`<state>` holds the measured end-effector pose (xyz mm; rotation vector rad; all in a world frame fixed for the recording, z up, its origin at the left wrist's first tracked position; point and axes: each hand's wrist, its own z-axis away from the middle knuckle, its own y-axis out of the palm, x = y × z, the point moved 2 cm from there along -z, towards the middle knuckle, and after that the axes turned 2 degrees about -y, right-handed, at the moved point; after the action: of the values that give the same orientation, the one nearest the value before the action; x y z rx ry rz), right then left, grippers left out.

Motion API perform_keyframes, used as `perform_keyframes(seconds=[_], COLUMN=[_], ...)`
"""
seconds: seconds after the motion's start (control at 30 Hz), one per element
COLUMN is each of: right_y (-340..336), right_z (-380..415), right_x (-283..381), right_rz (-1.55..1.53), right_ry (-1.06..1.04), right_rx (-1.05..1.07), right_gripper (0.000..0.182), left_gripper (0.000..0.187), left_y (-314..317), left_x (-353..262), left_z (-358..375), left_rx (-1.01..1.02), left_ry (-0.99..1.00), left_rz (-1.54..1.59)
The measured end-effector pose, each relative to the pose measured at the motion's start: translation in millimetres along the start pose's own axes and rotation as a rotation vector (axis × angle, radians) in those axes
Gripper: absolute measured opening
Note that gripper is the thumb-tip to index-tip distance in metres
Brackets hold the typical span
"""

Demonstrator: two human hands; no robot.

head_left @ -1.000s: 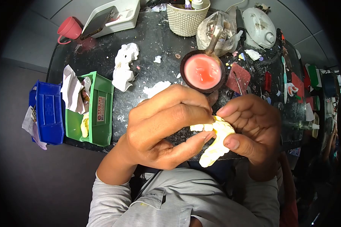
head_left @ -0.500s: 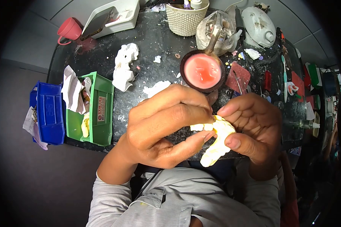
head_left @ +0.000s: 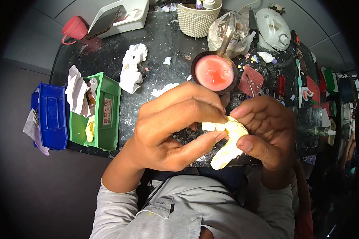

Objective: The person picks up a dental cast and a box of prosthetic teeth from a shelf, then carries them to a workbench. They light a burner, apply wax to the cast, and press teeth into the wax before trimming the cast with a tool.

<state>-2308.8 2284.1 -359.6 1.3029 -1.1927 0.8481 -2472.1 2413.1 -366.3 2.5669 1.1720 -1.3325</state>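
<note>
A pale yellow dental cast (head_left: 228, 150) is held up between both hands, over the front edge of the table. My right hand (head_left: 269, 131) grips its right side, thumb in front and fingers curled behind. My left hand (head_left: 169, 129) pinches at the cast's upper left, thumb and fingertips close to a row of cream tooth-like shapes (head_left: 212, 126). The fingertips hide part of where this row meets the cast. Just beyond the hands stands a small dark pan (head_left: 214, 72) of glossy pink material, its handle pointing away.
On the left are a green bin (head_left: 112, 95) with paper and a yellow cast, and a blue bin (head_left: 54, 115). Crumpled tissue (head_left: 131, 67) lies mid-table. Behind stand a pink mug (head_left: 74, 28), white tray (head_left: 127, 24) and woven basket (head_left: 197, 20). A pink sheet (head_left: 250, 81) lies right of the pan.
The cast has tilted slightly and sits a little higher in view. My left hand has shifted slightly to the right, still pinching at its edge; the right hand keeps its grip.
</note>
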Motion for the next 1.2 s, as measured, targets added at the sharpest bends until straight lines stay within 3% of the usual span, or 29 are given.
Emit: perform_keyframes(seconds=[0.57, 0.97, 1.1, 1.2], right_y=[0, 1, 5, 6], right_z=[0, -1, -1, -2], right_x=[0, -8, -13, -16], right_rz=[0.016, 0.237, 0.161, 0.085], right_ry=[0.018, -0.030, 0.061, 0.160], right_rx=[0.002, 0.043, 0.054, 0.067], right_gripper=[0.032, 0.031, 0.029, 0.029], left_gripper=[0.024, 0.016, 0.015, 0.017], left_y=[2, -5, -10, -16], left_x=[0, -4, -4, -5], left_z=[-1, 4, 6, 9], left_rx=[-0.033, 0.017, 0.042, 0.178], left_ry=[0.063, -0.165, -0.158, -0.195], left_rz=[-0.019, -0.009, -0.014, -0.008])
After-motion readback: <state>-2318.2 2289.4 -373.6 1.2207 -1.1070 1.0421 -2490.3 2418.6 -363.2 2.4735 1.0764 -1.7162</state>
